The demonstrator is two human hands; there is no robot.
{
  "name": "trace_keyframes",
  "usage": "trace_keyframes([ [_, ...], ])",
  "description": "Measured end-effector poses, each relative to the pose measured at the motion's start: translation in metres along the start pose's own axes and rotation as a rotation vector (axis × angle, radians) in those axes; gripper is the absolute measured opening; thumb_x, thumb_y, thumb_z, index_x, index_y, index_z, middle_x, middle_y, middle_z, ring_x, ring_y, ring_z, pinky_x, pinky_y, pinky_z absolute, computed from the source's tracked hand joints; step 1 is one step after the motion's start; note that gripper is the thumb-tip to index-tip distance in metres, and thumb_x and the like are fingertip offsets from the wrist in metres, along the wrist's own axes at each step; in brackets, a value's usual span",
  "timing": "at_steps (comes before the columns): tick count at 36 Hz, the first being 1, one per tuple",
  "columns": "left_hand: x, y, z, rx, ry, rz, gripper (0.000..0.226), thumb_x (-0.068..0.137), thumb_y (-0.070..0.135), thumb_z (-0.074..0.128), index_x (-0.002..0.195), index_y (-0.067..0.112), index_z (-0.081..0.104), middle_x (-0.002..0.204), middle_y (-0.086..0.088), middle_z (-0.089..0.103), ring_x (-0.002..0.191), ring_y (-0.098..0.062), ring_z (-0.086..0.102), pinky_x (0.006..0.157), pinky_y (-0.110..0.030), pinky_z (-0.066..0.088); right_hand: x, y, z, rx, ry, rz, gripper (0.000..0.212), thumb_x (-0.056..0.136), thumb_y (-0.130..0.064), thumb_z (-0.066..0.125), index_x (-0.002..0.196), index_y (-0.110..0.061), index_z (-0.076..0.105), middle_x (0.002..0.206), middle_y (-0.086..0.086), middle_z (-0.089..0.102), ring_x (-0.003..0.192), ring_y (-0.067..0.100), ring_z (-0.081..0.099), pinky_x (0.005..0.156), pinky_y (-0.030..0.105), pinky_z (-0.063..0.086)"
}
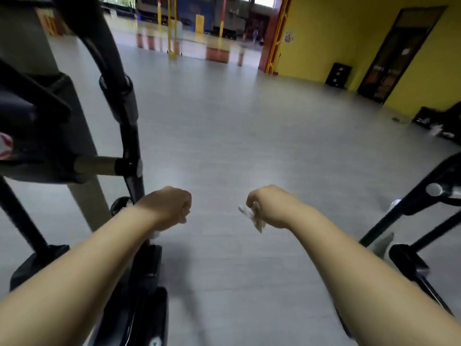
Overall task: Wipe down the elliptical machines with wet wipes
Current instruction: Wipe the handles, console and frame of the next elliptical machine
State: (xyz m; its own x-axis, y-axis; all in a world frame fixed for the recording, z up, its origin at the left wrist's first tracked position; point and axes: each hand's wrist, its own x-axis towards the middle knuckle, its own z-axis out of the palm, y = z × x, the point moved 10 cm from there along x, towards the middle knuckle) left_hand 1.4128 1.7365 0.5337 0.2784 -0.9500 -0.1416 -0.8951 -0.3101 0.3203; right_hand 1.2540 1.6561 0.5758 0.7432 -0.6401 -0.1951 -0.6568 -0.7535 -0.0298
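Two bare forearms reach out over the grey floor (237, 126), with an elliptical machine on either side. The left hand (167, 207) is a closed fist with nothing visible in it. The right hand (270, 208) has its fingers curled around a crumpled wet wipe (252, 217). The wipe sticks out of the hand's 9 o'clock side, its long axis running from about 10 down to 5 o'clock, with the loose end hanging low and touching no surface.

From the wipe, the left elliptical (129, 136) lies at 9 to 10 o'clock, beyond the empty fist. Its black swing arm stands nearly upright, on a line from 12 to 6. The right elliptical (409, 213) lies at 3 o'clock, apart from the wipe hand, and its bars slant from 7 up to 1 o'clock.

I judge that the wipe must travel sideways to reach either frame, and a stroke should follow the chosen bar's length. Farther off, at 1 o'clock, is a yellow wall (349, 33).
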Motion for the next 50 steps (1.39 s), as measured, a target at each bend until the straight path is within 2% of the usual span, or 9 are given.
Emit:
trace_keyframes([
  [6, 0.046, 0.072, -0.044, -0.005, 0.080, 0.034, 0.016, 0.081, 0.028, 0.069, 0.093, 0.029, 0.057, 0.079, 0.017, 0.054, 0.075, -0.010, 0.056, 0.063, -0.022, 0.043, -0.003, 0.078, -0.046, -0.067, 0.030, 0.079, 0.030, 0.093, -0.023, 0.042, 0.111, -0.010, 0.063, 0.108, 0.013, 0.066, 0.103, 0.032, 0.059, 0.082, 0.036, 0.050],
  [12, 0.095, 0.103, -0.065, 0.096, 0.114, 0.063, 0.024, 0.080, 0.032, 0.069, 0.101, 0.028, 0.058, 0.089, 0.010, 0.056, 0.088, -0.019, 0.058, 0.074, -0.029, 0.048, 0.022, 0.118, -0.069, 0.006, 0.029, 0.076, 0.031, 0.093, -0.019, 0.040, 0.110, -0.010, 0.065, 0.104, 0.003, 0.071, 0.101, 0.022, 0.060, 0.074, 0.028, 0.046],
  [16, 0.134, 0.104, -0.071, 0.083, 0.141, 0.051, 0.024, 0.079, 0.035, 0.070, 0.100, 0.028, 0.058, 0.091, 0.008, 0.058, 0.086, -0.019, 0.057, 0.070, -0.027, 0.045, 0.060, 0.139, -0.081, 0.011, 0.047, 0.067, 0.028, 0.092, -0.022, 0.043, 0.105, -0.009, 0.065, 0.095, 0.003, 0.073, 0.096, 0.025, 0.063, 0.074, 0.030, 0.050],
  [22, 0.215, 0.083, -0.080, 0.128, 0.153, 0.037, 0.029, 0.083, 0.036, 0.066, 0.109, 0.030, 0.055, 0.092, 0.014, 0.055, 0.093, -0.017, 0.057, 0.069, -0.026, 0.042, 0.148, 0.162, -0.100, 0.043, 0.073, 0.034, 0.027, 0.092, -0.022, 0.044, 0.104, -0.007, 0.063, 0.092, 0.007, 0.074, 0.097, 0.027, 0.063, 0.082, 0.036, 0.052],
  [30, 0.345, 0.042, -0.141, 0.104, 0.200, -0.044, 0.025, 0.085, 0.034, 0.065, 0.109, 0.029, 0.057, 0.105, 0.006, 0.060, 0.092, -0.019, 0.055, 0.072, -0.026, 0.041, 0.295, 0.195, -0.147, 0.075, 0.099, -0.040, 0.016, 0.089, -0.011, 0.055, 0.101, -0.008, 0.065, 0.094, 0.007, 0.070, 0.086, 0.025, 0.061, 0.053, 0.023, 0.037],
  [36, 0.432, 0.016, -0.165, 0.101, 0.192, -0.128, 0.024, 0.085, 0.034, 0.064, 0.107, 0.028, 0.058, 0.098, 0.008, 0.055, 0.086, -0.017, 0.053, 0.069, -0.024, 0.040, 0.400, 0.226, -0.163, 0.063, 0.119, -0.082, 0.016, 0.092, -0.015, 0.054, 0.100, -0.008, 0.067, 0.104, 0.013, 0.056, 0.092, 0.030, 0.058, 0.071, 0.029, 0.041],
  [40, 0.491, -0.001, -0.174, 0.123, 0.196, -0.176, 0.024, 0.086, 0.036, 0.063, 0.109, 0.030, 0.056, 0.100, 0.010, 0.058, 0.087, -0.016, 0.053, 0.067, -0.025, 0.040, 0.472, 0.247, -0.173, 0.050, 0.118, -0.134, 0.021, 0.096, -0.020, 0.049, 0.097, -0.007, 0.065, 0.102, 0.014, 0.058, 0.089, 0.031, 0.058, 0.066, 0.030, 0.043],
  [43, 0.534, -0.017, -0.183, 0.154, 0.233, -0.229, 0.026, 0.086, 0.038, 0.063, 0.110, 0.030, 0.056, 0.107, 0.009, 0.062, 0.091, -0.017, 0.054, 0.072, -0.026, 0.043, 0.531, 0.257, -0.178, -0.030, 0.090, -0.194, 0.016, 0.092, -0.011, 0.051, 0.100, -0.008, 0.064, 0.099, 0.013, 0.064, 0.083, 0.028, 0.058, 0.051, 0.025, 0.034],
  [50, 0.604, -0.069, -0.200, 0.145, 0.246, -0.423, 0.027, 0.086, 0.042, 0.060, 0.111, 0.033, 0.055, 0.108, 0.010, 0.062, 0.097, -0.018, 0.058, 0.072, -0.025, 0.041, 0.642, 0.247, -0.203, -0.055, -0.007, -0.371, 0.027, 0.098, -0.022, 0.042, 0.111, -0.010, 0.062, 0.090, 0.005, 0.062, 0.062, 0.011, 0.048, 0.049, 0.024, 0.030],
])
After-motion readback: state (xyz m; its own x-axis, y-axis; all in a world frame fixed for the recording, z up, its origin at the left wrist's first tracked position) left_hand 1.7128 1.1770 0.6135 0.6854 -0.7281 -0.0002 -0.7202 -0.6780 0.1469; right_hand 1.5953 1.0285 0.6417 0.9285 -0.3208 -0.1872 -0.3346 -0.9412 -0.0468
